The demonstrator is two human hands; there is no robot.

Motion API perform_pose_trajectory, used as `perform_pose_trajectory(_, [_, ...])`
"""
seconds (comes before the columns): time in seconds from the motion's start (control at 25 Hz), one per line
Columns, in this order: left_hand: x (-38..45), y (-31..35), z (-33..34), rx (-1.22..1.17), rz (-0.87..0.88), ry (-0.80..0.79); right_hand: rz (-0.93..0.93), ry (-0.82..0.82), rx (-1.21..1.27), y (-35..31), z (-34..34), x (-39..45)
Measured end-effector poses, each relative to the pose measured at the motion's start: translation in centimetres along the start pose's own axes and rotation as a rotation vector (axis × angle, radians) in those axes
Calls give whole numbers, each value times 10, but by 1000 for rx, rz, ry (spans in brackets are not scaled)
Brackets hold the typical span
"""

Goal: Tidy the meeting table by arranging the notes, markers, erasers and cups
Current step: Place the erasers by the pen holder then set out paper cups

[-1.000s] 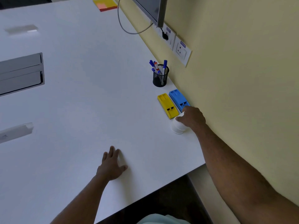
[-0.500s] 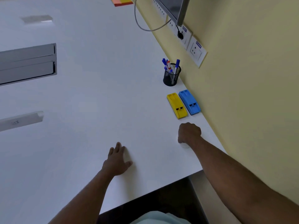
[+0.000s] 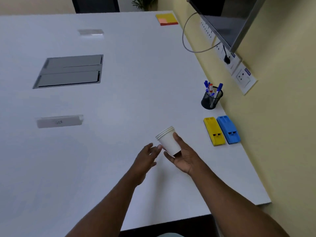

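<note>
My right hand (image 3: 183, 155) grips the stacked cups (image 3: 168, 140) above the table's (image 3: 119, 100) right edge; left hand (image 3: 147, 157) spread beside. Markers (image 3: 212, 90), erasers (image 3: 221, 130), notes (image 3: 166, 19) arranged; cups remain.

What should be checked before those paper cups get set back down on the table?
1. Right hand grips the stacked paper cups: ok.
2. Cups nested together, rims aligned: ok.
3. Cups upright: not ok, tilted.
4. Left hand open beside the stack, ready to steady it: ok.
5. Free table space near the yellow eraser and blue eraser: ok.
6. Cups empty: cannot tell.
</note>
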State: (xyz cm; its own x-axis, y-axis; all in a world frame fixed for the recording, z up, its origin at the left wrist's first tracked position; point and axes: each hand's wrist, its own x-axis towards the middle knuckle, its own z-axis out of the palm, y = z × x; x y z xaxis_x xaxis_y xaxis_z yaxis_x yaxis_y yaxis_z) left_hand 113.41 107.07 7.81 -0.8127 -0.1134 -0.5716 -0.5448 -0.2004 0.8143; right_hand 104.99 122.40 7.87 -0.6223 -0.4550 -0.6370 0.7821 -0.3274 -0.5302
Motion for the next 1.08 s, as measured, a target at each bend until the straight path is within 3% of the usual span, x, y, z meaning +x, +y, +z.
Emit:
perform_pose_trajectory(0.24, [-10, 22, -49, -261, 208, 221, 49, -150, -452, 43, 71, 17])
perform_pose_trajectory(0.32, [-13, 20, -73, -186, 184, 373, -19, -115, -715, 45, 87, 21])
perform_pose_trajectory(0.44, [-16, 9, -107, 87, 129, 597, -295, -2, -1144, 53, 115, 30])
perform_pose_trajectory(0.52, [-17, 0, -126, 302, 116, 655, -481, -74, -1303, 63, 134, 39])
perform_pose_trajectory(0.64, [-16, -8, -151, 487, 123, 666, -571, -212, -1464, 75, 158, 55])
perform_pose_trajectory(0.76, [-17, -14, -170, 538, 138, 687, -528, -264, -1572, 85, 172, 67])
perform_pose_trajectory(0.96, [-20, -26, -191, 558, 147, 704, -470, -285, -1641, 92, 186, 85])
perform_pose_trajectory(1.08, [-21, -37, -210, 606, 107, 714, -510, -180, -1640, 87, 195, 97])
